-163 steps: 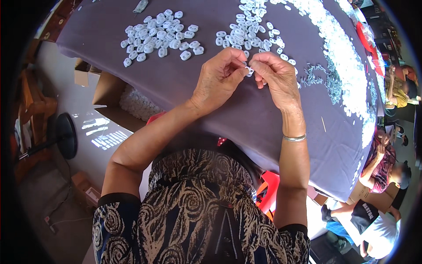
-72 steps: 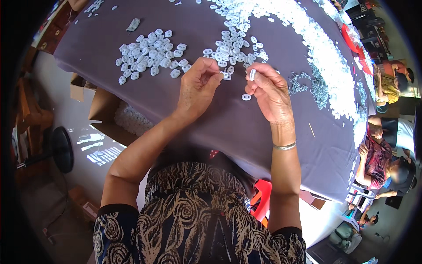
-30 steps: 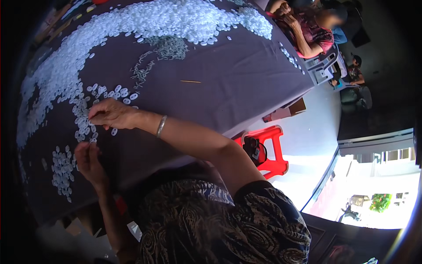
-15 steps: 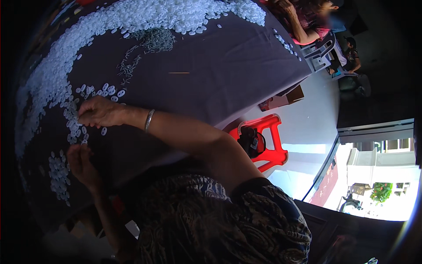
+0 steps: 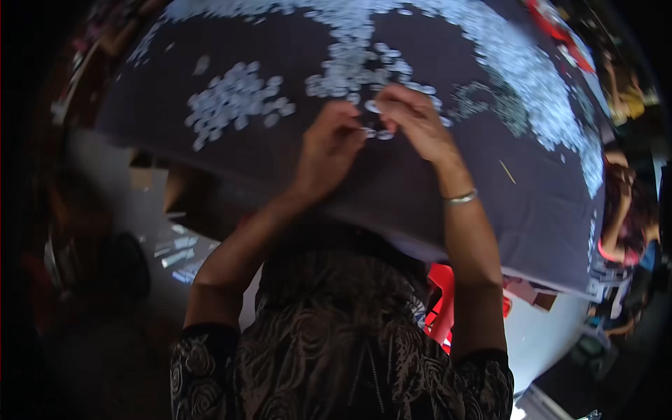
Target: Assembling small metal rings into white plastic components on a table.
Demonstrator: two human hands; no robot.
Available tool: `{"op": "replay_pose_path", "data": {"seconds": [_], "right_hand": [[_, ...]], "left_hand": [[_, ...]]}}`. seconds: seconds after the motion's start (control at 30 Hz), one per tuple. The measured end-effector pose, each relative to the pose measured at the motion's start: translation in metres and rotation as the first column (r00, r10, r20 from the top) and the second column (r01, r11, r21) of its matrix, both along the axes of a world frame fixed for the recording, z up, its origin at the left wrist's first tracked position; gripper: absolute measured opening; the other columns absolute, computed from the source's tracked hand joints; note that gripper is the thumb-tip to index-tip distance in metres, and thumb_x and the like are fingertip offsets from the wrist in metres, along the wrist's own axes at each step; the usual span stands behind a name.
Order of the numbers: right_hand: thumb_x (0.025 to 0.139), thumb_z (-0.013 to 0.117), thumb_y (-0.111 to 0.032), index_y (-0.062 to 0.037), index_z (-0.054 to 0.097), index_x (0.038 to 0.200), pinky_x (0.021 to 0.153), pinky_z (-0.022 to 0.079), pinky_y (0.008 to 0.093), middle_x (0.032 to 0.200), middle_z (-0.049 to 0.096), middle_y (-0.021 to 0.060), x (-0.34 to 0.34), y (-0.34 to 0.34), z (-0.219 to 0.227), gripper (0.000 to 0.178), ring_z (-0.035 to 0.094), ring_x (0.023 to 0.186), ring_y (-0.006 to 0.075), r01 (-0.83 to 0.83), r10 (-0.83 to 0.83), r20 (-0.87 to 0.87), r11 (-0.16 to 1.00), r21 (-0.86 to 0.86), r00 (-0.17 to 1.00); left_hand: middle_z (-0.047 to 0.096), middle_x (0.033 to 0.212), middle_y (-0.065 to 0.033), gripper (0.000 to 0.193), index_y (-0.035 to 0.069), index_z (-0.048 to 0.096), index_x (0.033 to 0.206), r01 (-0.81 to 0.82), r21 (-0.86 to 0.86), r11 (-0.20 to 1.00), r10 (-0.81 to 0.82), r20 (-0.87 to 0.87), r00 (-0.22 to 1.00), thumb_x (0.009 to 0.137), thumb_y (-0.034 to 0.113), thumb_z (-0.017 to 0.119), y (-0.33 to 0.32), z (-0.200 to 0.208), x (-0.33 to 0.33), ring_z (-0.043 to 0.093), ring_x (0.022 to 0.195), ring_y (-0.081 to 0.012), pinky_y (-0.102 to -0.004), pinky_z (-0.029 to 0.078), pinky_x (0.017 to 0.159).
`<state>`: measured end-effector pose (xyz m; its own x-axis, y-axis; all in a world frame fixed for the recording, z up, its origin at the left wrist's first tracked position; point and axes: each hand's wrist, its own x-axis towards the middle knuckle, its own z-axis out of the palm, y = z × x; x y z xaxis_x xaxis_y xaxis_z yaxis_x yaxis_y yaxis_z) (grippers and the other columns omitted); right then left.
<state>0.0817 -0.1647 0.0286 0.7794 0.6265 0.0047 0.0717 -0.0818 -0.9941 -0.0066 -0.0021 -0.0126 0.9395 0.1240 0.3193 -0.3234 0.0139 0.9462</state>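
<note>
Both hands are held close together above the near part of a dark cloth-covered table [image 5: 294, 182]. My left hand [image 5: 329, 143] has its fingers pinched together, and whatever may be between them is hidden. My right hand [image 5: 414, 124], with a silver bracelet at the wrist, is also in a pinch; its fingertips point down and left toward the left hand. Small white oval plastic pieces [image 5: 343, 80] lie just beyond and between the fingers. Left of the hands is a separate group of white oval pieces [image 5: 238, 101]. To the right lies a pile of thin grey metal pins [image 5: 507, 108].
A large bank of white pieces [image 5: 539, 105] curves along the far and right side. A thin wooden stick [image 5: 507, 171] lies on the cloth at right. A red plastic stool [image 5: 441, 301] stands below the table edge. Another person [image 5: 619, 210] sits at the far right.
The view has swung left, so the table now lies straight ahead and the hands appear mid-picture. Both hands remain near the white pieces, fingers still pinched.
</note>
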Motion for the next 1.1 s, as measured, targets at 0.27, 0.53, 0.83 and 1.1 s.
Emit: {"op": "replay_pose_path", "data": {"seconds": [0.27,0.53,0.83,1.1], "right_hand": [[0.089,0.056,-0.01,-0.0034,0.059,0.085,0.057,0.04,0.0204,0.07,0.05,-0.003,-0.003,0.016,0.006,0.008,0.046,0.061,0.0048,0.005,-0.005,-0.001,0.999,-0.044,1.0],[0.089,0.057,-0.01,-0.003,0.058,0.083,0.056,0.04,0.0209,0.069,0.049,-0.0034,-0.003,0.016,0.006,0.01,0.044,0.06,0.0046,-0.009,0.016,0.066,0.995,-0.098,0.998],[0.089,0.057,-0.008,-0.0027,0.058,0.082,0.056,0.039,0.0213,0.07,0.05,-0.0032,-0.005,0.014,0.006,0.009,0.043,0.06,0.0051,-0.013,0.02,0.079,0.996,-0.091,0.997],[0.087,0.063,-0.013,-0.0031,0.062,0.084,0.053,0.038,0.0198,0.069,0.052,-0.0043,-0.003,0.015,0.003,0.01,0.044,0.059,0.0032,-0.007,0.015,0.098,0.997,-0.082,0.995]], "left_hand": [[0.061,0.077,-0.0049,0.029,0.003,0.047,0.105,-0.059,0.019,0.998,0.061,-0.113,0.992,0.081,-0.003,0.062,0.008,0.011,-0.002,0.056,0.067,-0.0075,-0.0232,0.047,0.062],[0.062,0.078,-0.0064,0.03,0.003,0.045,0.107,-0.049,0.068,0.996,0.059,-0.14,0.988,0.082,-0.002,0.061,0.007,0.013,-0.002,0.056,0.066,-0.008,-0.0242,0.047,0.062],[0.059,0.082,-0.0021,0.031,0.003,0.044,0.111,-0.032,0.075,0.997,0.042,-0.136,0.99,0.085,-0.002,0.059,0.006,0.012,-0.003,0.054,0.069,-0.0056,-0.0204,0.046,0.058],[0.058,0.082,-0.0021,0.03,0.003,0.045,0.111,-0.039,0.094,0.995,0.05,-0.119,0.992,0.086,-0.001,0.06,0.008,0.012,-0.003,0.055,0.069,-0.006,-0.0204,0.047,0.057]]}}
